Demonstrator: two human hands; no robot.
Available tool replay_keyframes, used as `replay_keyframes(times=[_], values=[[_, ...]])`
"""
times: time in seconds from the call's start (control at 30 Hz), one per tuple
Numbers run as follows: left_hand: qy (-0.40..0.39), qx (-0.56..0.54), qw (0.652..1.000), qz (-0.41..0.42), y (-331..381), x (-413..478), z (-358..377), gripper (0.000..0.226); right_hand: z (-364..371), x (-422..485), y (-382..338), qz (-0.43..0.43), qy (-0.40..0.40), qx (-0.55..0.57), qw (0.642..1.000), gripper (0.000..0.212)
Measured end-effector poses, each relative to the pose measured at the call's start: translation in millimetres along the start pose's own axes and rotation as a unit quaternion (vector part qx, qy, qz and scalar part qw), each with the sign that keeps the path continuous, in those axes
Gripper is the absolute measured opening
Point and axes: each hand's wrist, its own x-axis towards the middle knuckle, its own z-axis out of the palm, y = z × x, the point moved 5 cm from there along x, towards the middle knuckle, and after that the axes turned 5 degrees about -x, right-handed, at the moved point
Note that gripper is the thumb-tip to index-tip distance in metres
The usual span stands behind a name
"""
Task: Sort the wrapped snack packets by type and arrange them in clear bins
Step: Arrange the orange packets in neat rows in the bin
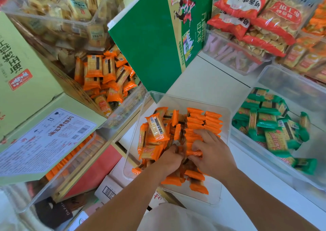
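Both hands, left hand (170,160) and right hand (210,153), grip orange packets (195,123) inside the clear bin (176,101).

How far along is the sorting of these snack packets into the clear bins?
Done: rows of upright orange packets fill the right side of the middle bin, and green packets have their own bin, loosely piled. In hand: the left hand and right hand work among the orange packets. Left: the jumbled orange packets on its left side, and loose orange packets farther left.
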Motion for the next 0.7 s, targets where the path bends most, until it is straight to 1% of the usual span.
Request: replay_keyframes(times=[0.07,0.13,0.2,0.23,0.33,0.37,0.43,0.5,0.53,0.6,0.7], values=[[0.004,0.007,1.000,-0.013,0,5,1,0.047,-2,0,-1,-0.002,-0.004,-0.003,1.000,0.033],[0.014,0.031,0.999,-0.009,-2,9,1,0.044,-3,0,-1,-0.002,-0.010,0.000,1.000,0.037],[0.050,0.045,0.998,0.000,-3,11,-2,0.036,-4,-1,0,0.003,-0.009,0.005,1.000,0.041],[0.079,0.059,0.995,0.010,-4,12,-5,0.031,-4,0,0,0.007,-0.010,0.007,1.000,0.046],[0.159,0.131,0.976,0.072,-2,8,-10,0.016,-2,1,-3,0.001,-0.028,-0.016,0.999,0.071],[0.178,0.156,0.967,0.098,-2,5,-11,0.012,-1,1,-4,-0.007,-0.035,-0.029,0.999,0.076],[0.210,0.200,0.946,0.146,0,-8,-15,0.014,0,1,-4,-0.010,-0.043,-0.041,0.998,0.076],[0.236,0.233,0.921,0.206,1,-23,-23,0.021,2,2,-3,-0.015,-0.040,-0.052,0.998,0.070],[0.236,0.234,0.913,0.238,2,-31,-27,0.022,4,1,-3,-0.018,-0.038,-0.060,0.997,0.069],[0.210,0.224,0.910,0.278,3,-46,-34,0.017,4,3,-2,-0.016,-0.034,-0.076,0.996,0.071],[0.202,0.224,0.903,0.306,-1,-60,-45,0.018,6,7,-4,0.006,-0.048,-0.110,0.993,0.093]])
